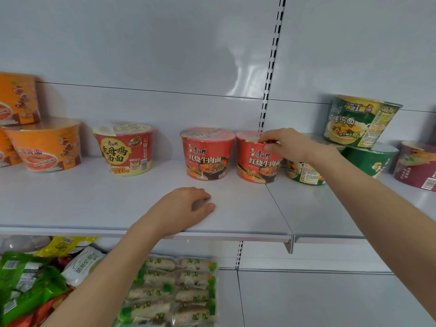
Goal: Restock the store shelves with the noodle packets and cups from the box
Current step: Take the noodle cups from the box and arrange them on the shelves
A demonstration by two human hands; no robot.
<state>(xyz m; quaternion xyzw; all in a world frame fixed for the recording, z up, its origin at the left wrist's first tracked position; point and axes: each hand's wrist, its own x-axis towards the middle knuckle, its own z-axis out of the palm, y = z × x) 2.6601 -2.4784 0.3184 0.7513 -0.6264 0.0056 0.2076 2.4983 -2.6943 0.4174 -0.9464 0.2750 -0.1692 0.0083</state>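
Two red beef noodle cups stand side by side on the white shelf (118, 199). My right hand (285, 145) grips the rim and lid of the right red cup (256, 164), fingers curled over its top edge. The left red cup (207, 154) stands just beside it, untouched. My left hand (186, 208) rests on the shelf surface near the front edge, fingers loosely curled, holding nothing. The box is out of view.
A red-and-yellow chicken noodle cup (127, 149) and orange cups (44, 145) stand at the left. Green cups (361, 121) are stacked at the right beside a purple cup (417, 164). Packets (174, 291) lie on the lower shelf.
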